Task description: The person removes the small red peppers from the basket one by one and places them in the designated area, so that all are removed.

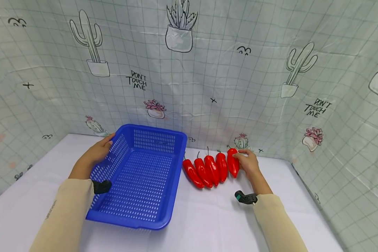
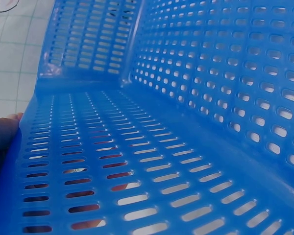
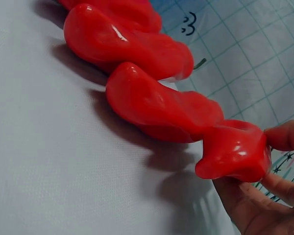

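Note:
A blue slotted plastic basket (image 1: 180, 168) is tilted on the left of the table. My left hand (image 1: 96, 154) grips its left side wall; in the left wrist view, part of that hand (image 2: 2, 134) shows at the rim and fingers show through the slots. Several red chili peppers stand side by side in a row to the basket's right. At the row's right end, my right hand (image 1: 249, 164) pinches a red chili pepper (image 1: 232, 163) between thumb and fingers. The right wrist view shows this pepper (image 3: 235, 152) end-on, beside its neighbour (image 3: 161, 105).
The white table (image 1: 214, 217) runs back to a pale gridded cloth (image 1: 208, 77) printed with cacti, which also hangs at both sides. Other chili peppers (image 1: 203, 172) lie between the basket's right rim and my right hand, stems pointing to the back.

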Demonstrator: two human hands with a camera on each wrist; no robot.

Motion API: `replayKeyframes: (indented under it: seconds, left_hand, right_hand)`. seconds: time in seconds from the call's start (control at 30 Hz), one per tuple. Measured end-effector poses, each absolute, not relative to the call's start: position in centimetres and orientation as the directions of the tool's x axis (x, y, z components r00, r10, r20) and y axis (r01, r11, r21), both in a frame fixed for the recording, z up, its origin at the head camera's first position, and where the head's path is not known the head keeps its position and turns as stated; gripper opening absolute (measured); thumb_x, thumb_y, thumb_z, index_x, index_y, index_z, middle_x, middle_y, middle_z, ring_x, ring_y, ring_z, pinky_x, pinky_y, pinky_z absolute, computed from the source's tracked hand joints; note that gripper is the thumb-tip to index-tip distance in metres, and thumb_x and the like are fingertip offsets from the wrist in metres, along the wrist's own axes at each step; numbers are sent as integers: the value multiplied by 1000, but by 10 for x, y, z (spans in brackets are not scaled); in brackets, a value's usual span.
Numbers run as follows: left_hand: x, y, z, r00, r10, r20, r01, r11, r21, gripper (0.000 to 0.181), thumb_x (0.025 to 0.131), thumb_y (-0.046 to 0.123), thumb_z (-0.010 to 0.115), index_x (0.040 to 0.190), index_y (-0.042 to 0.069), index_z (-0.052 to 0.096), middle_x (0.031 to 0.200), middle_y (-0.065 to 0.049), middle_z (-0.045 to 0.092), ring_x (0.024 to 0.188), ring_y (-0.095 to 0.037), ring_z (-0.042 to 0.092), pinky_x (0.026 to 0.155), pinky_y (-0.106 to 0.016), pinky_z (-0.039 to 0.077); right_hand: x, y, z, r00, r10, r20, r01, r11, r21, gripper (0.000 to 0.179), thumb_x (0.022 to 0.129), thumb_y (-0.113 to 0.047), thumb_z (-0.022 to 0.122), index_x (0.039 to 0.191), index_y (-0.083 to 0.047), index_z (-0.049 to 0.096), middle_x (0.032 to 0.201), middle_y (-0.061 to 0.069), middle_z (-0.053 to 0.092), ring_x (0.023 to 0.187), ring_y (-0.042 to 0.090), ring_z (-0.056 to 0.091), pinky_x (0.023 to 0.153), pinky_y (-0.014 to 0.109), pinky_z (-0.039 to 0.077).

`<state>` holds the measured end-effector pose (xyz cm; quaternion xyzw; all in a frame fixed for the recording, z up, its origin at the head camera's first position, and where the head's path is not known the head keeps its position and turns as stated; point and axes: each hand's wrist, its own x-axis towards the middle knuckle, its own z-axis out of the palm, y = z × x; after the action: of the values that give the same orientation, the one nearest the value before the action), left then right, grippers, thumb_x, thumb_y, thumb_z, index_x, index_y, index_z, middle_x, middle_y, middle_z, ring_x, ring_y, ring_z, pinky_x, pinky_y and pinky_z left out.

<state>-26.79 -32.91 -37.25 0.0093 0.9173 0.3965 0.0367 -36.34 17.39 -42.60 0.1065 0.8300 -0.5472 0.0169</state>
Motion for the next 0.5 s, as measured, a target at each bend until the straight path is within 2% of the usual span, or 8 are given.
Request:
replayKeyframes:
  seconds: [0.1,0.27,0.43,0.5]
  left_hand:
    - [-268,-328,-372,-997,44,-64,-17,681,732,51,108,15,18,153,-6,7,155,-38,7,141,-60,8,113,-69,10]
    - [-269,-329,-371,-996,44,-79,-28,681,732,52,108,17,18,154,-4,6,155,-39,6,141,-60,7,113,-70,10]
    - [-270,-330,-372,-997,51,-63,-10,690,723,51,108,16,18,153,-6,7,154,-39,7,141,-60,8,113,-69,10]
    - [-270,-330,-373,-997,54,-52,1,696,719,51,108,15,18,153,-8,8,154,-40,8,141,-60,9,113,-69,11]
  right_hand:
    - [-364,174,-428,-977,148,-155,200,379,-904,54,97,-24,55,144,-2,40,140,23,47,95,21,56,75,19,56]
    - [-365,176,-428,-981,114,-154,185,362,-914,53,98,-23,54,144,-2,40,138,23,50,87,17,56,71,17,54]
    - [-366,177,-431,-982,105,-155,184,378,-907,52,98,-23,54,144,-3,41,140,23,48,99,22,58,82,23,57]
    - [-366,178,-432,-982,107,-155,184,384,-905,52,98,-22,54,144,-3,41,140,23,49,99,22,58,82,22,56]
